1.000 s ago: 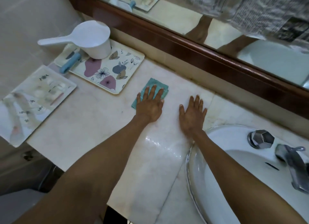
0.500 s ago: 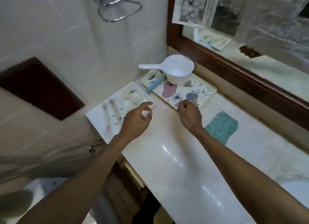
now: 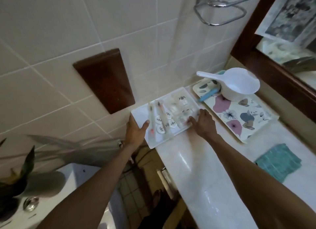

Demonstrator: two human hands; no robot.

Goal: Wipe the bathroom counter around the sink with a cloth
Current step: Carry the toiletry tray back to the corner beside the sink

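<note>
A white tray (image 3: 140, 113) with toothbrushes and small clear items sits at the left end of the pale marble counter (image 3: 201, 160), overhanging its edge. My left hand (image 3: 136, 132) grips the tray's left edge, thumb on top. My right hand (image 3: 203, 121) holds the tray's right front corner. The teal cloth (image 3: 278, 162) lies flat on the counter to the right, apart from both hands. The sink is out of view.
A floral tray (image 3: 239, 115) carries a white water dipper (image 3: 239, 85) and a blue-handled item (image 3: 209, 93). Behind it a wood-framed mirror (image 3: 280, 74). A chrome wall rack (image 3: 220, 11) hangs above. Toilet tank (image 3: 71, 174) and plant (image 3: 22, 169) lie left below.
My left hand left the cloth, which now lies alone on the counter. Both hands moved left and took hold of the white tray. The view swung left, away from the sink.
</note>
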